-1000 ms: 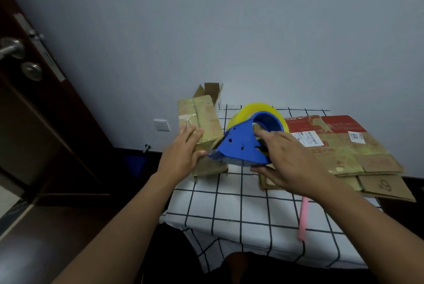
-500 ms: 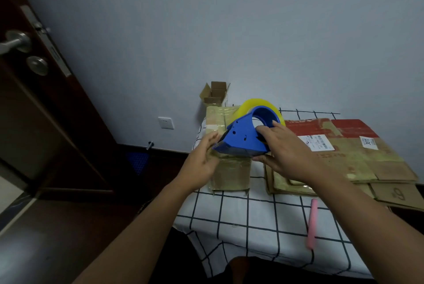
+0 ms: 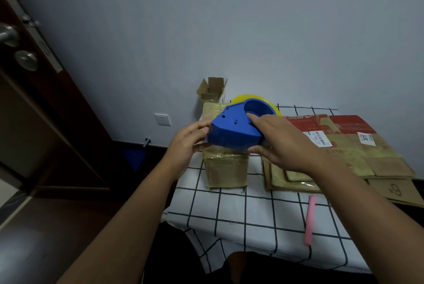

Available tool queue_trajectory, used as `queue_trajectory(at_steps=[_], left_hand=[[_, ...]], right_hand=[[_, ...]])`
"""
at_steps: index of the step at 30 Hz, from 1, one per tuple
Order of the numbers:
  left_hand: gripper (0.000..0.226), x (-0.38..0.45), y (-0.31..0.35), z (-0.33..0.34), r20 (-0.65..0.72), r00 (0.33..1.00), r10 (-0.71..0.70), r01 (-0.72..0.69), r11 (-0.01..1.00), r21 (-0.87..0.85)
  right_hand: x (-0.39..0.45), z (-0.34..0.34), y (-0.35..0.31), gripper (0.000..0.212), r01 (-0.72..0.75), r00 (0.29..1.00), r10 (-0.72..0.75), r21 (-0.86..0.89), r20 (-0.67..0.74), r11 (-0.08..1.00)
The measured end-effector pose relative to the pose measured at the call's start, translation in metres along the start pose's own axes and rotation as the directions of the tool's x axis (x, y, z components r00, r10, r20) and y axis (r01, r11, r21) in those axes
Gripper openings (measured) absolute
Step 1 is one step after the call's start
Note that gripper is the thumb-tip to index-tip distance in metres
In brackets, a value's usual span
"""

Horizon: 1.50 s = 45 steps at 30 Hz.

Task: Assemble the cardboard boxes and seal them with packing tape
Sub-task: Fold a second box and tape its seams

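A taped-up cardboard box [image 3: 226, 170] stands upright on the checked tablecloth [image 3: 241, 211]. My right hand [image 3: 283, 145] grips the blue tape dispenser [image 3: 234, 128], which carries a yellow tape roll [image 3: 242, 97], and holds it flat over the box's top. My left hand [image 3: 187, 143] curls round the box's upper left edge, its fingertips touching the dispenser's nose. Whether tape is pinched there cannot be seen. The box's top face is hidden by the dispenser.
A small open box [image 3: 213, 89] stands behind by the wall. A stack of flattened cartons [image 3: 358, 153] lies to the right, with a pink pen [image 3: 308, 221] in front of it. A dark door [image 3: 29, 104] stands at the left, and the table's left edge is close to the box.
The box went from tilted to upright on the table. The dispenser came down over its top, and my left hand shifted from the box's side up to the dispenser's nose.
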<state>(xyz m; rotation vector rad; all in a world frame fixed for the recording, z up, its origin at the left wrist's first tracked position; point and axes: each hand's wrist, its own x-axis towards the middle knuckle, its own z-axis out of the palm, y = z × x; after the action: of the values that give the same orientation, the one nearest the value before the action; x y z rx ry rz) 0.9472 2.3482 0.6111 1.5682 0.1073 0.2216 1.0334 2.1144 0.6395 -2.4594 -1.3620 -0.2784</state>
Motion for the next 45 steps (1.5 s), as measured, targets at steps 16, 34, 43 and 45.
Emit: queue_trajectory(at_steps=[16,34,43,45], left_hand=[[0.036,-0.002,0.018,0.010,0.099,0.973,-0.208,0.230,0.891,-0.390],[0.019,0.009,0.040,0.012,-0.253,0.949,-0.190,0.183,0.982,-0.050],[0.020,-0.014,0.005,0.000,-0.413,0.887,-0.207,0.272,0.957,0.103],[0.018,-0.022,-0.004,0.004,-0.419,0.881,-0.219,0.289,0.951,0.111]], right_hand=[[0.001,-0.043,-0.012,0.085,-0.003,0.997,-0.010,0.155,0.083,0.988],[0.006,-0.066,0.008,0.073,-0.089,0.990,0.054,0.283,0.126,0.955],[0.001,-0.076,0.031,0.071,-0.195,0.928,0.102,0.235,0.358,0.952],[-0.001,-0.075,0.032,0.071,-0.213,0.912,0.116,0.213,0.393,0.953]])
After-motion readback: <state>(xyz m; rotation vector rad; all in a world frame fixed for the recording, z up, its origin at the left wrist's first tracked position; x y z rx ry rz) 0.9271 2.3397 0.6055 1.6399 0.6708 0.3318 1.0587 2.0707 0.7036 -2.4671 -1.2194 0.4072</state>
